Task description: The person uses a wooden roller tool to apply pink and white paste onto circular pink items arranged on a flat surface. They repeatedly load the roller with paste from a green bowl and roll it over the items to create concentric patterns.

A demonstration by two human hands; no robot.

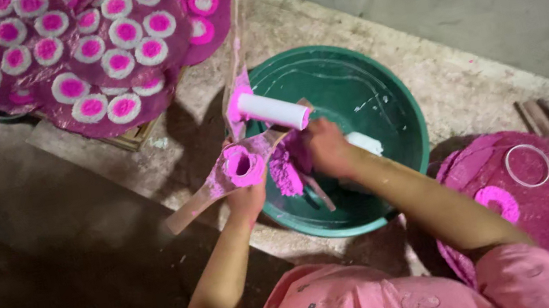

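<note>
While the left hand [246, 199] clasps the pink-stained wooden mould paddle [236, 171] over the round green plastic basin [394, 93], the right hand [327, 149], closed on something indistinct, should press evenly.

One head-worn camera looks steeply down, close over the green basin [382, 84].

packages: none in view | labels: none in view | signs: none in view | screens: none in view | printed matter: nothing of the kind visible anywhere in the head view
</note>
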